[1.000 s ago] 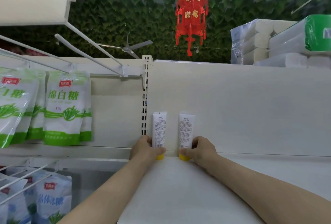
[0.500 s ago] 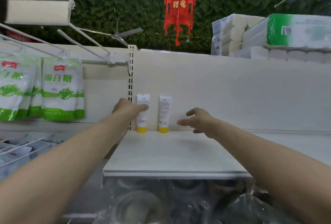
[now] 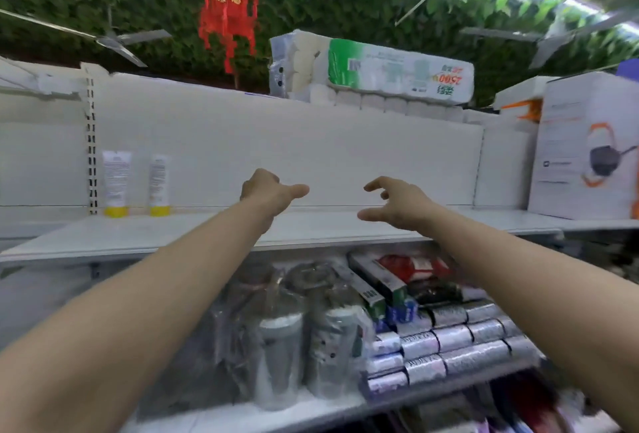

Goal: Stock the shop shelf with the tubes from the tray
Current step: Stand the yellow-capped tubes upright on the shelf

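Two white tubes with yellow caps stand cap-down at the back left of the white shelf (image 3: 207,235): the left tube (image 3: 116,183) and the right tube (image 3: 159,185), both leaning on the back panel. My left hand (image 3: 268,188) hovers over the shelf's middle, well right of the tubes, fingers loosely curled and holding nothing. My right hand (image 3: 394,204) hangs beside it with fingers spread and relaxed, also holding nothing. No tray is in view.
A white appliance box (image 3: 587,145) stands at the shelf's right end. Toilet-roll packs (image 3: 373,69) lie on top of the back panel. The shelf below carries wrapped bottles (image 3: 280,339), cartons and silver packs (image 3: 446,339). A red lantern (image 3: 228,0) hangs overhead.
Both hands have let go of the tubes and drawn back to the right. The view has swung right, so the tubes now sit at the far left.
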The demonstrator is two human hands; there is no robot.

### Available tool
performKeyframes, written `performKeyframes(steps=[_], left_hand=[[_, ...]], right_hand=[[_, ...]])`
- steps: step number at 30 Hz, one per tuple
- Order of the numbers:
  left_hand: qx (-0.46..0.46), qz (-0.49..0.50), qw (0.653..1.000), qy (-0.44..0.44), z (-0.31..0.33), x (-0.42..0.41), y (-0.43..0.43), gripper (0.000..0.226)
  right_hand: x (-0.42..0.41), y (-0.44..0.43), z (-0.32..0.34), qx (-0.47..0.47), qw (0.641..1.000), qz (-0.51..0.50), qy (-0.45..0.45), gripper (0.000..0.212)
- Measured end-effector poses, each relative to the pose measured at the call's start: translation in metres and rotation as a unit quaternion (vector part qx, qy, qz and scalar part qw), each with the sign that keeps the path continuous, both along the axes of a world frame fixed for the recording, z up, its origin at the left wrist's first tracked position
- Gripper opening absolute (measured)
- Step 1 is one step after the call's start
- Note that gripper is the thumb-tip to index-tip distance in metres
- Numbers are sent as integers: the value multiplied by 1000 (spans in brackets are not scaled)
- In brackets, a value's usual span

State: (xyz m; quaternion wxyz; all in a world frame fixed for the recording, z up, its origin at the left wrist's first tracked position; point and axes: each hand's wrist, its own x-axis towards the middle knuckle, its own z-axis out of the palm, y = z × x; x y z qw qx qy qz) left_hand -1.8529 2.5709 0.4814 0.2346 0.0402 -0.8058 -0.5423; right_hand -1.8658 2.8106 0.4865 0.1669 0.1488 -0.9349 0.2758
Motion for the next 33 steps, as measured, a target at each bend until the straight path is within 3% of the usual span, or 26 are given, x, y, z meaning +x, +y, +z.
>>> performKeyframes(steps=[7, 10, 15, 24, 33], left_hand=[[-151, -84, 985, -20, -52, 13, 198, 72], [-245, -112, 963, -12, -76, 19, 271, 73], [-321, -188, 928, -6, -119, 31, 397, 75], [-348, -284, 893, -8, -190, -2, 575, 67], [-354, -281, 890, -64, -254, -119, 725, 66]], right_hand=[[67, 210, -45, 132, 976, -175, 11, 70], [94, 274, -64, 152, 961, -232, -17, 71], [133, 373, -111, 126, 940, -310, -67, 68], [125, 524, -185, 84, 914, -372, -142, 70], [1, 665, -230, 87, 904, -366, -206, 67]])
